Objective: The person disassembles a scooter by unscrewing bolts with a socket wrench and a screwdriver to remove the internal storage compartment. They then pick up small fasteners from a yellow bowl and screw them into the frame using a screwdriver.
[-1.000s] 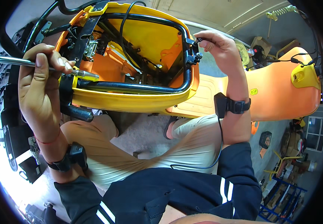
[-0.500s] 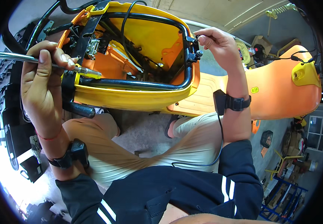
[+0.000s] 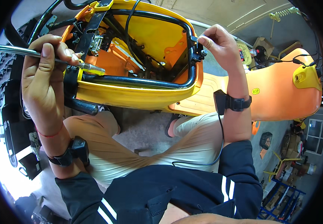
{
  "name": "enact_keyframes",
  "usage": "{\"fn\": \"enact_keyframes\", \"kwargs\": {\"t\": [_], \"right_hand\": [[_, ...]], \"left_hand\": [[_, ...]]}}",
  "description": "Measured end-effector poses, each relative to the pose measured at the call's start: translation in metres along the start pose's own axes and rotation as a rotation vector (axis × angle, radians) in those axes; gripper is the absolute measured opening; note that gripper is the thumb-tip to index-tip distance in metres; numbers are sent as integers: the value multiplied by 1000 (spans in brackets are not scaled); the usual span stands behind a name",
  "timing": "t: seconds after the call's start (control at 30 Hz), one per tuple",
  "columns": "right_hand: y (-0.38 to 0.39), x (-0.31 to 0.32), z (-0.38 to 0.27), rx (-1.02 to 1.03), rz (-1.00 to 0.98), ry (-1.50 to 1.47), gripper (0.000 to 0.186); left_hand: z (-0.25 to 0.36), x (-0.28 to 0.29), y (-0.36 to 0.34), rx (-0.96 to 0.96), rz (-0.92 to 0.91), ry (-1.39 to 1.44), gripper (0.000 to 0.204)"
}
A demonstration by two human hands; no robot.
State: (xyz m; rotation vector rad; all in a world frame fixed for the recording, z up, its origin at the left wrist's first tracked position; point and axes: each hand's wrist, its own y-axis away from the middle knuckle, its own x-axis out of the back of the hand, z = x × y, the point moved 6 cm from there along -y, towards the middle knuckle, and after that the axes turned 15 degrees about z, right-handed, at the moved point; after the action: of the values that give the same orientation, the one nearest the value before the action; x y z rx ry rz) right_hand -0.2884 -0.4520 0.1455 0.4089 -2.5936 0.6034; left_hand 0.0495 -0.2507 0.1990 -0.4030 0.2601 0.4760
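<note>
Left hand (image 3: pixel 44 71) grips screwdriver (image 3: pixel 46 56), now raised off frame (image 3: pixel 139 80); right hand (image 3: pixel 219 43) keeps pinching bolt (image 3: pixel 199 37) at right edge.

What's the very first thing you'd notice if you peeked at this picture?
The big bright yellow plastic body shell at the top middle, open, with a black metal tube frame and black cables inside. The left hand grips a shiny metal screwdriver at its left edge, while the right hand pinches something small at its right edge.
</note>
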Motion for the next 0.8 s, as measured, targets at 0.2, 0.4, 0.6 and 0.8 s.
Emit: {"fn": "enact_keyframes", "kwargs": {"t": [0.2,0.4,0.6,0.8], "right_hand": [[0,-4,-29,129,-26,-115,23],[-2,-4,-13,28,10,-7,22],[5,-1,-23,111,-20,-30,18],[4,-3,-10,91,45,-76,11]], "left_hand": [[-2,2,-1,26,-19,-33,29],[1,5,0,32,31,55,25],[-3,-1,-6,33,25,47,24],[0,0,-1,46,54,42,24]]}}
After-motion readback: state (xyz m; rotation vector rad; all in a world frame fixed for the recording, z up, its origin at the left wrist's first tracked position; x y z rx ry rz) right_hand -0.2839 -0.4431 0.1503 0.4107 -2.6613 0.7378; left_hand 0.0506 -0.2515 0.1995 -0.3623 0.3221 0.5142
